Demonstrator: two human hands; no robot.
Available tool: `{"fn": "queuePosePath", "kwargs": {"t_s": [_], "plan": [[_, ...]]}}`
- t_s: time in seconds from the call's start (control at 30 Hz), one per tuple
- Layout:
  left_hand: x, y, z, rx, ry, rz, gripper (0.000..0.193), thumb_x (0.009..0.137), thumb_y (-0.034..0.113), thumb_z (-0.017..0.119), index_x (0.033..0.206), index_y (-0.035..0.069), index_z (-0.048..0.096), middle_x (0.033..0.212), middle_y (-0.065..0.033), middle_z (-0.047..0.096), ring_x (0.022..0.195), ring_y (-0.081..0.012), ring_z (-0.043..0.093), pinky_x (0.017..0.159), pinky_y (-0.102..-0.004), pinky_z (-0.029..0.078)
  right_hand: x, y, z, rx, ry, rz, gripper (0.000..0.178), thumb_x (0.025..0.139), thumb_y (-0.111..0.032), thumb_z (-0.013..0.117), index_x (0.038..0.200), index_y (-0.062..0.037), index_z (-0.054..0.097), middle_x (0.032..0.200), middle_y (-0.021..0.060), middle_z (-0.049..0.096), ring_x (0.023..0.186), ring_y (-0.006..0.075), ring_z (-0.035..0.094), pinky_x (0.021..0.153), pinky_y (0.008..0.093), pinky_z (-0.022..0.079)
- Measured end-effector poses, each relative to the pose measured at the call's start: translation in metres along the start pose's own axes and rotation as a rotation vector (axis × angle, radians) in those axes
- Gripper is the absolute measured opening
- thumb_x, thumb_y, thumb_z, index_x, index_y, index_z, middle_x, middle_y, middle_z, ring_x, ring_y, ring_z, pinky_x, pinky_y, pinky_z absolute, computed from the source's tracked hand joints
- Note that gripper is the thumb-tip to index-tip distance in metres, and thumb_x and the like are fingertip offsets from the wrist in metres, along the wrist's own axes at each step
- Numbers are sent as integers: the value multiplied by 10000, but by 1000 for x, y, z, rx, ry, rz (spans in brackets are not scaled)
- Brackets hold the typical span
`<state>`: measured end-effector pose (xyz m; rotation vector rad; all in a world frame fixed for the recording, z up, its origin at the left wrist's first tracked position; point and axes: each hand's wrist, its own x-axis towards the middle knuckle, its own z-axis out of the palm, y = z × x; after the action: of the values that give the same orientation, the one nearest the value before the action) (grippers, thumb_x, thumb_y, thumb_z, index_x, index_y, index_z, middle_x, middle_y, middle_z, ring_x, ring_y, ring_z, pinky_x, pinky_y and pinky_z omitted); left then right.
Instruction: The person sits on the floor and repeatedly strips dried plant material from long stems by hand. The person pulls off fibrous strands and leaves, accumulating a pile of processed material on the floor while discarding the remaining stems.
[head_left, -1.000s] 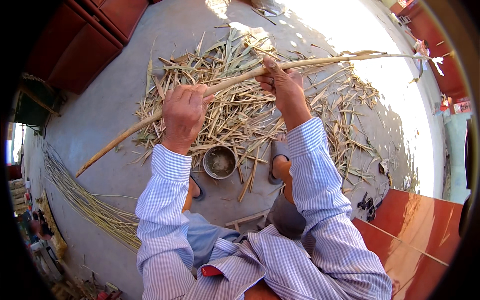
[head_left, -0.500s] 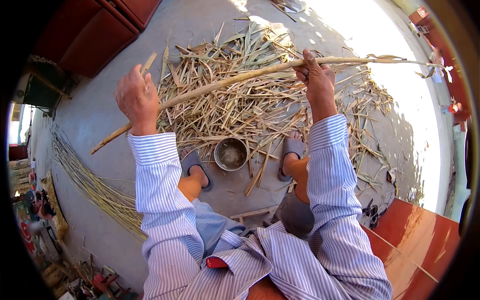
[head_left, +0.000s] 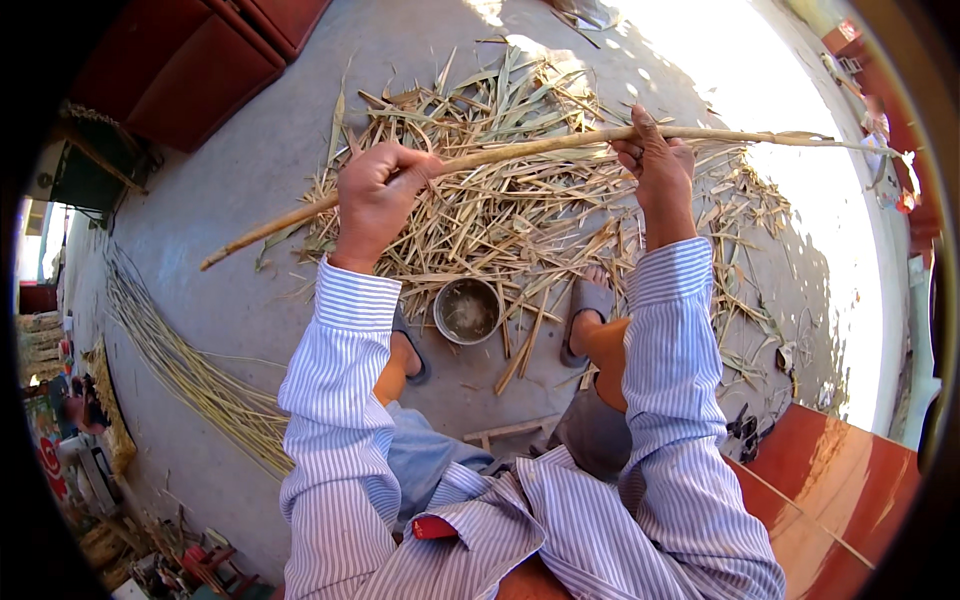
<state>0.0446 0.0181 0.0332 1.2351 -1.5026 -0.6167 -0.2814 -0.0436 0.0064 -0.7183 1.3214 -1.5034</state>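
Observation:
A long, dry tan stalk (head_left: 540,146) is held crosswise over a heap of dry leaf strips (head_left: 480,215) on the floor. My left hand (head_left: 378,200) is closed around it left of the middle, the thumb pointing right along it; the back of the hand hides most of the fingers. Farther right, my right hand (head_left: 652,165) pinches the stalk between thumb and fingers. The stalk's thicker end sticks out past my left hand, and its thin, frayed tip reaches far to the right. A round metal bowl (head_left: 467,310) stands on the floor between my feet.
A bundle of thin greenish stems (head_left: 190,365) lies at the left. Dark red furniture (head_left: 200,70) stands at the far left, and a red slab-like surface (head_left: 830,470) is near right. A low wooden stool edge (head_left: 510,430) shows below my knees.
My left hand has moved right along the stalk, and the tan strip that stuck up by it no longer shows clearly. My right hand has shifted slightly right with the stalk.

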Motion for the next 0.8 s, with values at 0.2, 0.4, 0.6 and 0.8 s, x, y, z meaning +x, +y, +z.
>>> {"fn": "queuePosePath", "kwargs": {"t_s": [0.2, 0.4, 0.6, 0.8], "plan": [[12, -2, -25, 315, 142, 30, 201, 890, 242, 691, 869, 51, 635, 745, -33, 670, 656, -120, 590, 623, -274, 441, -11, 0, 14, 81, -109, -91, 344, 826, -258, 773, 971, 16, 624, 795, 106, 686, 647, 133, 673, 551, 200, 570], [14, -5, -43, 895, 245, 311, 194, 891, 272, 649, 912, 79, 652, 760, -63, 649, 750, -256, 594, 710, -374, 432, -16, -1, 24, 99, -130, -88, 337, 849, -226, 748, 1028, 32, 625, 876, 123, 693, 765, 172, 698, 648, 242, 596], [8, -24, -66, 787, 3, 186, 295, 842, 344, 696, 977, 83, 682, 844, -76, 678, 814, -260, 610, 793, -386, 405, -9, -4, 15, 159, -204, -37, 271, 882, -181, 707, 1022, 38, 629, 911, 131, 692, 812, 194, 703, 693, 259, 608], [11, -27, -43, 354, -284, -43, 263, 812, 245, 763, 963, 39, 696, 828, -57, 691, 750, -185, 631, 709, -328, 476, -6, -4, 7, 214, -306, -33, 252, 907, -143, 665, 1074, 38, 612, 964, 138, 689, 878, 202, 695, 768, 281, 604]]}}
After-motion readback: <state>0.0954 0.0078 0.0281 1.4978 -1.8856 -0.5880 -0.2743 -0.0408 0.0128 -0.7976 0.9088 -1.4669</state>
